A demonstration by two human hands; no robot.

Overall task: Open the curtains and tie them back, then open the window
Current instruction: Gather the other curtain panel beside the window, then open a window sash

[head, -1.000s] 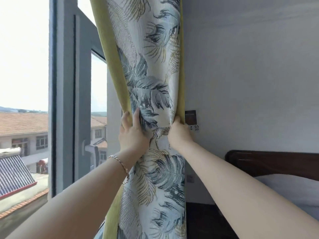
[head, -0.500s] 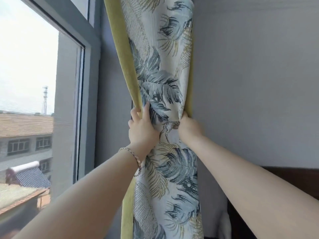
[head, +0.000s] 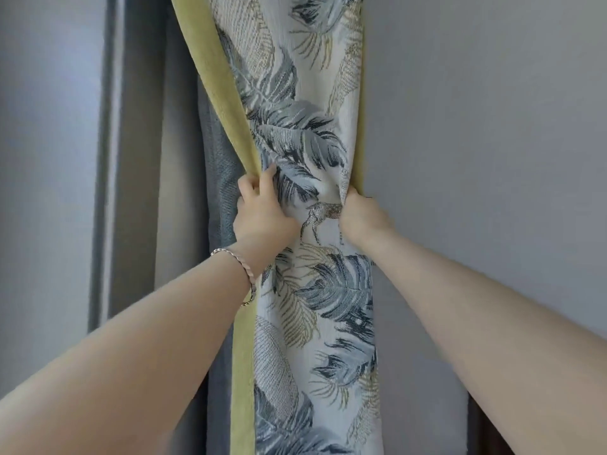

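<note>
A leaf-printed curtain [head: 305, 133] with a yellow-green edge hangs gathered into a narrow bunch beside the wall. My left hand [head: 261, 215], a bracelet on its wrist, clasps the bunch from the left, fingers wrapped around the yellow edge. On the opposite side my right hand [head: 361, 216] squeezes the fabric against the wall. Both hands pinch the curtain at the same height. No tie-back shows. Of the window I see only the grey frame [head: 131, 159] at the left; the glass is out of view.
A plain pale wall [head: 492, 142] fills the right side. A grey lining or second curtain [head: 223, 178] hangs just behind the yellow edge. A dark strip of furniture [head: 476, 431] shows at the bottom right.
The view has swung right and closer: the window glass, rooftops and headboard have left the frame. Both hands keep the same hold on the gathered curtain.
</note>
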